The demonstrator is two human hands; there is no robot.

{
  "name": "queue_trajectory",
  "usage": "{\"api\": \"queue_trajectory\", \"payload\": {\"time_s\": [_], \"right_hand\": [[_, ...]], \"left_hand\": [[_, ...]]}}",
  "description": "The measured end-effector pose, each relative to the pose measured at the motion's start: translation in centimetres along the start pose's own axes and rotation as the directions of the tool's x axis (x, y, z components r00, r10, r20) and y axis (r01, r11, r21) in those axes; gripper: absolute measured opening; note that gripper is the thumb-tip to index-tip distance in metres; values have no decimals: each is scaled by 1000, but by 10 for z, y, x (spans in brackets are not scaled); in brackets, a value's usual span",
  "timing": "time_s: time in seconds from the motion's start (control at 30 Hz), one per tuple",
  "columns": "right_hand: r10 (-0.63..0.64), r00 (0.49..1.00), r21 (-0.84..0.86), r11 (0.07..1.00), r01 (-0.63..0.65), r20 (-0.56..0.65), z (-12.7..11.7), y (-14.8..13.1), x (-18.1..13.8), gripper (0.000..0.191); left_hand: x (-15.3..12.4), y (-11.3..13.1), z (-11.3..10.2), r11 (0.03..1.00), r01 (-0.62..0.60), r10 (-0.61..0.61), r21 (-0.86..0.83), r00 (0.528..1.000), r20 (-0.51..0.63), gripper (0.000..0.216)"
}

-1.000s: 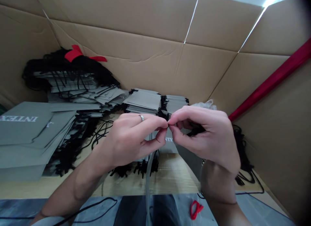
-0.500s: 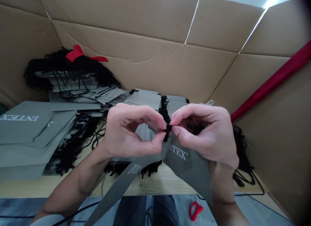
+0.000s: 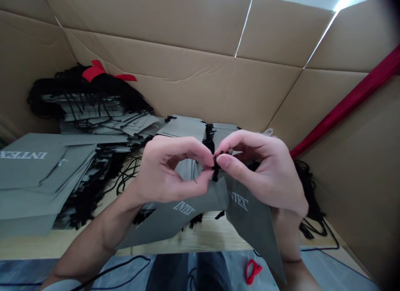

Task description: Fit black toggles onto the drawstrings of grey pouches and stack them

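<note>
Thumb and forefinger of my left hand [image 3: 175, 170] pinch a knotted black cord [image 3: 216, 169] in front of me. From the other side my right hand [image 3: 259, 170] pinches the same cord, its fingertips almost meeting the left ones. A grey folded card [image 3: 240, 216] with white INTEX lettering hangs below the knot, its two halves spread apart. One half passes under my left wrist, the other under my right hand. Behind my hands lie stacked grey cards [image 3: 184, 126] with black cord ends along their edges.
Grey INTEX cards [image 3: 28, 170] fan out at the left. Behind them a card pile carries a heap of black cords [image 3: 115, 82] with a red strip [image 3: 96, 70]. More black cord [image 3: 308, 195] lies right. Cardboard walls [image 3: 187, 66] enclose the table [image 3: 200, 237]. A red tie [image 3: 252, 272] is below.
The hanging card has swung, with its left half now wider to view. My right thumb has shifted up along the cord. My left hand stays nearly in place.
</note>
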State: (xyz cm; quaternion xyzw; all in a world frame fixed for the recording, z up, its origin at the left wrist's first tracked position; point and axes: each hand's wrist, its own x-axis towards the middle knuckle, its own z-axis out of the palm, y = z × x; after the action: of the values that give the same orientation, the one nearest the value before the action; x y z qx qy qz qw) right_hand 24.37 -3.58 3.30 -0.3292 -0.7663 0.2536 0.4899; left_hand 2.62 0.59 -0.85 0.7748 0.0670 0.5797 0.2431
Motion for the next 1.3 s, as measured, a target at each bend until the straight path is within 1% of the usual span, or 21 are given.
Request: {"api": "queue_trajectory", "payload": {"time_s": [0.1, 0.27, 0.3, 0.37, 0.47, 0.6, 0.7, 0.8, 0.87, 0.97, 1.03, 1.13, 1.2, 1.3], "right_hand": [[32, 999, 54, 998, -32, -7, 2, -2, 0, 14], [63, 998, 134, 989, -60, -19, 1, 0, -1, 19], [63, 998, 142, 988, -59, -23, 2, 1, -1, 19], [62, 998, 154, 986, -57, -28, 3, 1, 0, 20], [59, 998, 174, 983, -52, -30, 3, 2, -1, 20], [38, 999, 201, 979, -39, 13, -4, 4, -2, 20], [-4, 1000, 170, 986, 1, 20, -10, 6, -1, 28], [-54, 998, 90, 994, 57, -33, -11, 7, -1, 23], [-76, 995, 20, 997, 77, -58, -9, 6, -2, 17], [-94, 994, -41, 995, 91, -63, -5, 6, -4, 15], [-85, 995, -31, 996, 83, -51, -4, 7, -5, 16], [-66, 998, 3, 998, 66, -18, -4, 7, -6, 16], [-78, 997, -5, 997, 78, 0, -5, 8, -5, 18], [-116, 993, -35, 993, 116, 19, -8, 9, -4, 18]], "left_hand": [[-2, -1, 1, 998, -40, 40, 48, 999, -5, 33], [-4, -2, 4, 991, -17, 19, 132, 1000, -17, 31], [-4, -2, 4, 991, -30, 33, 133, 999, -16, 31], [-4, -2, 5, 991, -46, 50, 129, 998, -28, 30], [-3, 0, 5, 993, -31, 37, 116, 998, -55, 28], [-2, -1, 5, 998, -18, 23, 64, 997, -74, 28], [-1, -3, 4, 1000, -13, 14, 16, 997, -77, 29], [-1, -4, 5, 1000, 11, -12, -20, 998, -62, 31], [-1, -2, 4, 995, 54, -58, -86, 998, -39, 32], [2, 3, 4, 945, 213, -215, -249, 976, 22, 30], [5, 7, 4, 876, 329, -319, -352, 944, 89, 31], [9, 9, 3, 769, 449, -411, -455, 892, 187, 31], [11, 9, 3, 714, 502, -466, -488, 861, 203, 26], [12, 9, 2, 665, 548, -525, -507, 826, 203, 23]]}}
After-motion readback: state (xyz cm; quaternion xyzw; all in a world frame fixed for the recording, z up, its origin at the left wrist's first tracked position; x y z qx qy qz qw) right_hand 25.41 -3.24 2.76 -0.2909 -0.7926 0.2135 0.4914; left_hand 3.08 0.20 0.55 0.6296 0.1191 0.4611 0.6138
